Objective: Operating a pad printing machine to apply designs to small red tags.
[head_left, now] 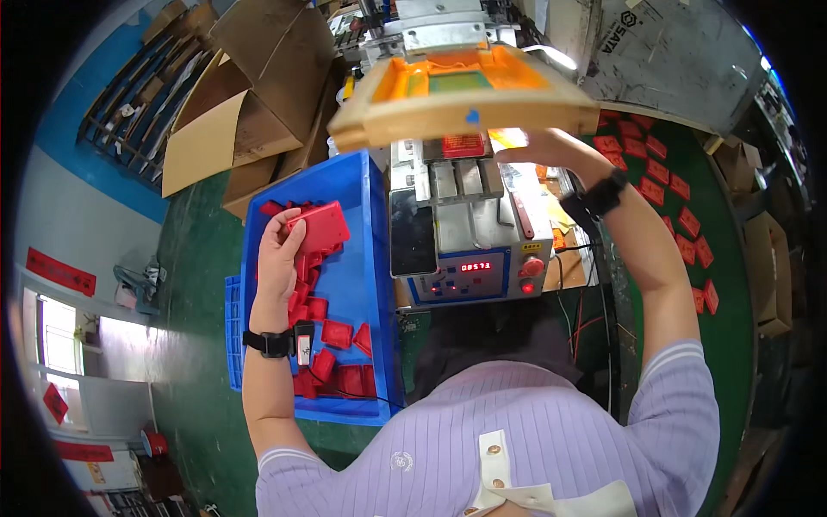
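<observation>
My left hand (279, 250) grips a flat red plastic case (326, 226), thumb on top, above a blue plastic crate (372, 258) that holds several more red plastic pieces (337, 333). My right hand (544, 148) reaches in beneath the near edge of a wood-framed printing screen (465, 127), which is blurred. Its thumb side is close to another red piece (463, 146) with printing on it, seated on the metal fixture (467, 179) of the printing machine. The frame covers part of the right hand's fingers, so their grip is hidden.
The machine's control panel (472, 277) has a lit red display and red knobs. A black phone-like slab (413, 233) lies at its left side. Rows of printed red pieces (656, 171) lie on a green surface at right. Open cardboard boxes (200, 153) stand at far left.
</observation>
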### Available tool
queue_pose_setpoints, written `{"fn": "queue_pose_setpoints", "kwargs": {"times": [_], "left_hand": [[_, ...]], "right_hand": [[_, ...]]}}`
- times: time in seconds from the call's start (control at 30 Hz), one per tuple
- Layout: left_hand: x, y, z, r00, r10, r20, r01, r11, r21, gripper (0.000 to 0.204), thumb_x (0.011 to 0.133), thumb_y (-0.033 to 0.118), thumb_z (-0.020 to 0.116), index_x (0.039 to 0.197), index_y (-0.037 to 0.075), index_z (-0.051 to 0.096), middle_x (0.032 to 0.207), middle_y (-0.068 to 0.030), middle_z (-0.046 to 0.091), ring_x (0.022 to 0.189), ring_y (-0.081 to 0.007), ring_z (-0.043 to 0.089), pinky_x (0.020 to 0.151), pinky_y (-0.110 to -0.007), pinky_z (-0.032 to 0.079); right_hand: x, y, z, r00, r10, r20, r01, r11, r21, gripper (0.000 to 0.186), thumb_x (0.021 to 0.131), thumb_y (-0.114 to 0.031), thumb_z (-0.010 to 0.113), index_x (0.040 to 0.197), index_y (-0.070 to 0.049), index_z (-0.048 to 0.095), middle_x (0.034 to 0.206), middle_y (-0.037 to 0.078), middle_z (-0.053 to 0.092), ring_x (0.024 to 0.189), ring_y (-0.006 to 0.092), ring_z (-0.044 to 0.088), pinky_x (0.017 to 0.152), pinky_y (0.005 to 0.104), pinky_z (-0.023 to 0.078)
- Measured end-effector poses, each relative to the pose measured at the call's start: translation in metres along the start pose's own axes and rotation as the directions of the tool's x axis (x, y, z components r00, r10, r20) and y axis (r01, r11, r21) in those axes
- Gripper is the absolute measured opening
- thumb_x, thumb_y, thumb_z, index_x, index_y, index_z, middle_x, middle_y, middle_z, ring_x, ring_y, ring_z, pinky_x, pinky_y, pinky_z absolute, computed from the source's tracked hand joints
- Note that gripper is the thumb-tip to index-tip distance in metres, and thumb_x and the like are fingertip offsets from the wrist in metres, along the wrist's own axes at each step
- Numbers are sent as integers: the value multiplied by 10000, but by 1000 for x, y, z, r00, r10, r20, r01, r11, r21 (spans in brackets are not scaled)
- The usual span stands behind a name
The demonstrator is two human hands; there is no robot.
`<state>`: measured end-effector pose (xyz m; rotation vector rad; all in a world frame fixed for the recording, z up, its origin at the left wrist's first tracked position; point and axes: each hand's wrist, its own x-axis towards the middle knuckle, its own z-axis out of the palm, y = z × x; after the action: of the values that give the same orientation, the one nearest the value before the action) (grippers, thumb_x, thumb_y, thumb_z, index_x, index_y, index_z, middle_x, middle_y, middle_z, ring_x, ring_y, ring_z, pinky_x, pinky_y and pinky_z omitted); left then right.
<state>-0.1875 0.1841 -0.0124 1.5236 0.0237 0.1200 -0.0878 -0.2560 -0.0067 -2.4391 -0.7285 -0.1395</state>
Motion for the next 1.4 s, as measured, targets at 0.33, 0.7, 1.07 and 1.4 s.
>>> {"fn": "queue_pose_setpoints", "kwargs": {"times": [0.33, 0.7, 1.07, 1.4], "left_hand": [[19, 12, 80, 936, -27, 351, 91, 982, -166, 546, 782, -15, 514, 1315, -40, 397, 1248, -142, 509, 1112, -233, 530, 957, -342, 427], [6, 14, 45, 957, -44, 287, 109, 970, -216, 451, 783, 8, 574, 1216, 31, 450, 1137, -124, 544, 1024, -245, 569, 898, -369, 478], [27, 17, 82, 874, 14, 486, 58, 989, -133, 247, 927, 145, 533, 1158, 59, 514, 1081, -49, 580, 967, -137, 573, 828, -284, 469], [65, 37, 165, 883, -86, 461, 52, 995, 87, 315, 940, 197, 507, 1208, 31, 525, 1086, -34, 576, 950, -107, 558, 827, -261, 451]], "right_hand": [[42, -5, 22, 987, -125, -104, 157, 902, 401, 631, 536, -403, 824, 959, -2, 582, 865, 164, 635, 745, 217, 618, 636, 355, 506], [-232, 43, -2, 718, 482, -502, -510, 855, 91, 818, 566, -470, 752, 1194, -8, 505, 1067, 205, 601, 1008, 339, 577, 888, 383, 443], [-312, 146, -10, 119, 888, -444, -977, 24, -214, 893, 594, -547, 718, 1326, -135, 412, 1267, 148, 511, 1183, 361, 448, 971, 561, 320], [-300, 132, 18, 651, 364, -666, -581, 804, -128, 606, 765, -247, 700, 1269, -24, 448, 1127, 171, 585, 974, 262, 594, 837, 339, 464]]}}
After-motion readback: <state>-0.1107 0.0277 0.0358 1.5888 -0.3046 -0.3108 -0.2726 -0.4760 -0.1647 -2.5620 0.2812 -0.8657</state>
